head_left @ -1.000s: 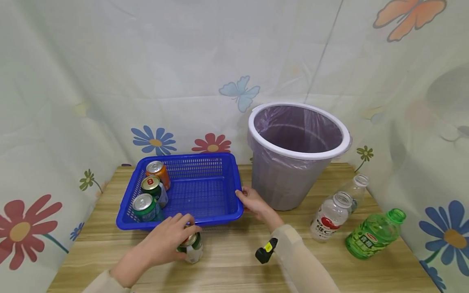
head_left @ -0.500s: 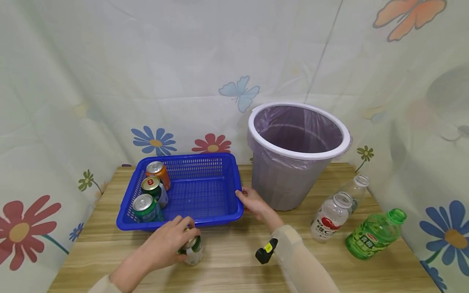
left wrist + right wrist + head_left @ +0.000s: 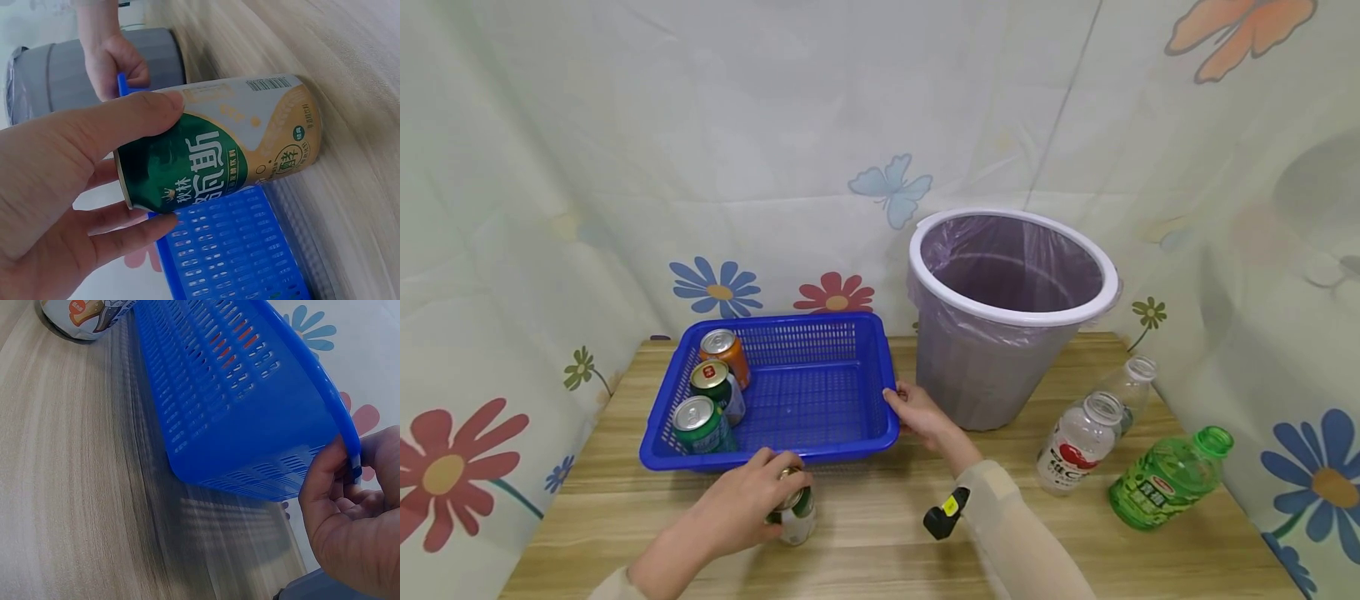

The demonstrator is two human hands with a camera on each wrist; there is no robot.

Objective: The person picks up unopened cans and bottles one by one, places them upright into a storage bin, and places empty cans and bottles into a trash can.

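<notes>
My left hand (image 3: 752,500) grips a green, white and gold drink can (image 3: 231,140) near its top, thumb on one side and fingers on the other. The can stands upright on the table, just in front of the blue plastic basket (image 3: 797,457). At the basket's right side my right hand (image 3: 921,414) pinches the rim, seen closely in the right wrist view with the thumb and fingers around the edge. Inside, along the left wall, stand an orange can (image 3: 730,358), a dark green can with a gold top (image 3: 718,392) and a green can (image 3: 703,429).
A grey waste bin (image 3: 985,375) with a white rim and a plastic liner stands right of the basket. On the right are a clear bottle with a red label (image 3: 1075,450), another clear bottle (image 3: 1127,387) behind it and a green bottle (image 3: 1168,483). A patterned curtain encloses the table.
My left hand and the can have shifted very slightly toward the front of the table. The right hand and the basket stay in place.
</notes>
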